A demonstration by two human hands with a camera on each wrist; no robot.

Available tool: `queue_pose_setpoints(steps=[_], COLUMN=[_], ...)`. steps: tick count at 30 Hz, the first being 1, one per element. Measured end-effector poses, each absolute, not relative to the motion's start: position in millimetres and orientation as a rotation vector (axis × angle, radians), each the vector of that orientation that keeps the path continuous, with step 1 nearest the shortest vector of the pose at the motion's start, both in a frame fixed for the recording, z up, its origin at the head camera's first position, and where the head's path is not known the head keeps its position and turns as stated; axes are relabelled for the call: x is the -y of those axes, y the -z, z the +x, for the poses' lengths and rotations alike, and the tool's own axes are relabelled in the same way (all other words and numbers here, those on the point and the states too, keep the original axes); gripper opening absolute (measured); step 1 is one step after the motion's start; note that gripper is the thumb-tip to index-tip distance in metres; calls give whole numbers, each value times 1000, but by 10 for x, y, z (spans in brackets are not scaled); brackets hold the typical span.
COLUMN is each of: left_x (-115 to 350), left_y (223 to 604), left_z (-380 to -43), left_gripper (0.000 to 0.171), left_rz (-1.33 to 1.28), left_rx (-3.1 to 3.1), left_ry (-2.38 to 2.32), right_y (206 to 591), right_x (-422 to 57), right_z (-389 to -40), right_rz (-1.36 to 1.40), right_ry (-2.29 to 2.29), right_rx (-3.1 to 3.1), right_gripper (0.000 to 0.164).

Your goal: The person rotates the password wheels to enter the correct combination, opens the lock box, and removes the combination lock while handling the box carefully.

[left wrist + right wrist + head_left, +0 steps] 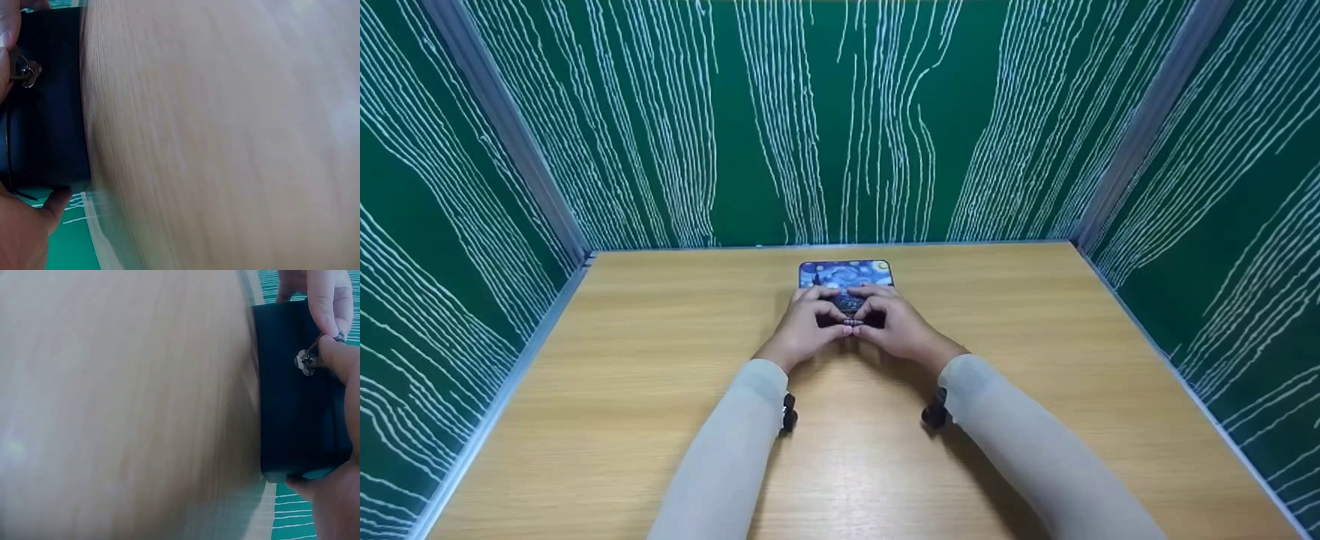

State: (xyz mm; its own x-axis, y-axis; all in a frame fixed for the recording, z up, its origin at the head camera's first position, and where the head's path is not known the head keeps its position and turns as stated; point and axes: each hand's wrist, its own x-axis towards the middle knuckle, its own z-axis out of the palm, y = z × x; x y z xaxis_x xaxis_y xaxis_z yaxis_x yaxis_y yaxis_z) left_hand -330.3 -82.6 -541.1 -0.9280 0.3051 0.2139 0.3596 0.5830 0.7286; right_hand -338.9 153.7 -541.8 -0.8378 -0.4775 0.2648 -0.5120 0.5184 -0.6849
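Observation:
A dark box [292, 416] with a blue swirling night-sky picture on its lid [846, 273] sits on the table. Through the metal hasp [304, 363] on its front runs the shackle of a small padlock [853, 322] with a banded metal body. My left hand [804, 326] pinches one end of the padlock between thumb and index finger, its other fingers along the box's left side and top. From the other side, my right hand [904, 328] pinches the opposite end, with its remaining fingers against the box's right side. The fingertips partly hide the padlock.
The wooden table [645, 360] extends around the box. Green panels with white wavy lines [765, 135] rise behind and at both sides, with metal posts [521, 135] at the back corners. Dark wrist devices [936, 409] sit by both light sleeves.

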Motion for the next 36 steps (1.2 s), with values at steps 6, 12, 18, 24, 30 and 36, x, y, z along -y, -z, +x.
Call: queue_pose_setpoints(steps=[6,12,18,24,30,36], left_x=[820,819,824,834,833,830], left_y=[5394,5387,5387,5402,5400,5392], left_z=[-3287,-3284,-3285,-3299,-3291,-3285], left_gripper=[12,12,15,13,9,9], left_rz=[-569,-561,-551,-582,-567,-561], left_rx=[2745,2753,2767,2744,2745,2741], left_ry=[1287,1280,1267,1290,1315,1314], right_y=[5418,5413,5419,5424,5425,5418], right_x=[-1538,-1536,-1533,-1533,-1536,-1529], right_z=[-3385,-3384,-3390,-3380,-3379,-3378], right_rz=[855,835,832,856,875,869], right_ry=[-1249,-1252,-1263,-1252,-1249,-1255], right_rx=[2724,2738,2734,2716,2703,2703], right_gripper=[6,6,7,7,5,5])
